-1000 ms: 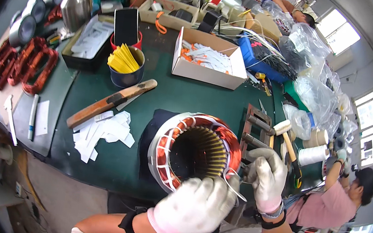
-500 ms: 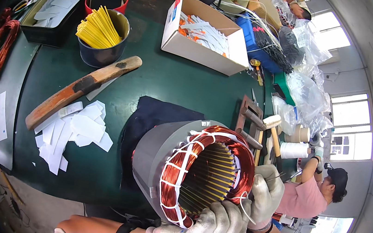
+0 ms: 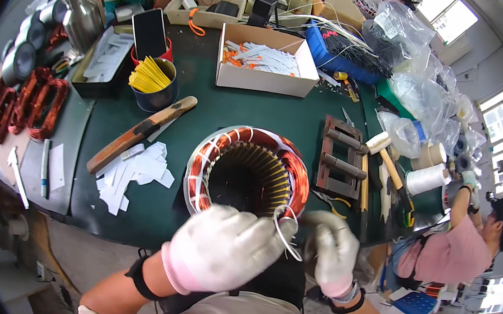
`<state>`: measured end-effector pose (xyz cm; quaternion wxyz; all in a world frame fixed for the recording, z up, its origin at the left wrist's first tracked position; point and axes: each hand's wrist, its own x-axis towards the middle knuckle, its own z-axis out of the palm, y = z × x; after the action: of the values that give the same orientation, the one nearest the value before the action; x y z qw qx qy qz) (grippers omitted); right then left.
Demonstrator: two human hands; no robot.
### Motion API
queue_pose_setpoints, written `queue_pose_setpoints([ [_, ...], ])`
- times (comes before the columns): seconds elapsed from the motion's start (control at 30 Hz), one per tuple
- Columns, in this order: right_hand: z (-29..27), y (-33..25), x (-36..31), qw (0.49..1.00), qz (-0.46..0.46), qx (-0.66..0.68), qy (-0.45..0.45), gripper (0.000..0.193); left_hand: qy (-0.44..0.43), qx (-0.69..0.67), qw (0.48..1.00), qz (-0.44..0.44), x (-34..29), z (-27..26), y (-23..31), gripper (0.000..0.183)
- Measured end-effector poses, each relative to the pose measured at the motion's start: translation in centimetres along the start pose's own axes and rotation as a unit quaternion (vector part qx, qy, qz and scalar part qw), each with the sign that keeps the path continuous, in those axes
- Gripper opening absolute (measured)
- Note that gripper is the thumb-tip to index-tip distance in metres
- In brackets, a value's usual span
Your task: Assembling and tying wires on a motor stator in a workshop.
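A motor stator (image 3: 295,178) with copper end windings stands on the bench before me, its round bore facing up. White cord laces the left part of the winding ring. My left hand (image 3: 221,247), in a whitish glove, lies over the near rim, fingers closed at the cord. A loose loop of white cord (image 3: 292,247) hangs from the winding beside those fingertips. Just right of the stator is my gloved right hand (image 3: 335,255), fingers pinched and slightly blurred. A thin, dark, needle-like piece shows at its fingertips; its ends are hard to make out.
Left of the stator lie white paper pieces (image 3: 136,171) and a wooden bat (image 3: 141,134). Behind are a cup of yellow strips (image 3: 155,98) and a carton (image 3: 267,80). At right are a metal fixture (image 3: 340,161), mallet (image 3: 384,149) and cord spool (image 3: 424,180). A co-worker (image 3: 454,244) stands beyond.
My view has shifted, and the stator appears more upright and farther left. My right hand has moved away from the winding, leaving a gap between it and my left hand.
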<state>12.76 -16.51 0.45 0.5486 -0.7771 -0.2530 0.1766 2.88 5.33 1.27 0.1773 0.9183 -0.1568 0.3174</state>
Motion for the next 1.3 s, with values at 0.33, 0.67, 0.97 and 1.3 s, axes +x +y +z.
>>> queue_pose_setpoints([
  [0.33, -5.6, 10.9, -11.2, 0.972, -0.036, -0.176, -0.152, 0.020, 0.021, -0.050, 0.998, 0.012, -0.6, -1.1, -1.0, 0.052],
  [0.67, -1.2, 5.5, -5.7, 0.969, -0.202, -0.142, -0.027, 0.032, 0.020, -0.008, 0.999, 0.032, -0.8, -1.1, 0.0, 0.055],
  [0.97, -0.1, -1.3, -0.5, 0.911, -0.399, 0.022, -0.099, 0.031, 0.059, -0.038, 0.997, 0.039, -1.6, -0.2, -0.5, 0.053],
  [1.3, 1.6, -6.2, -2.6, 0.932, -0.163, 0.319, -0.056, 0.029, 0.108, -0.038, 0.993, 0.013, -2.6, 0.0, -1.5, 0.040],
])
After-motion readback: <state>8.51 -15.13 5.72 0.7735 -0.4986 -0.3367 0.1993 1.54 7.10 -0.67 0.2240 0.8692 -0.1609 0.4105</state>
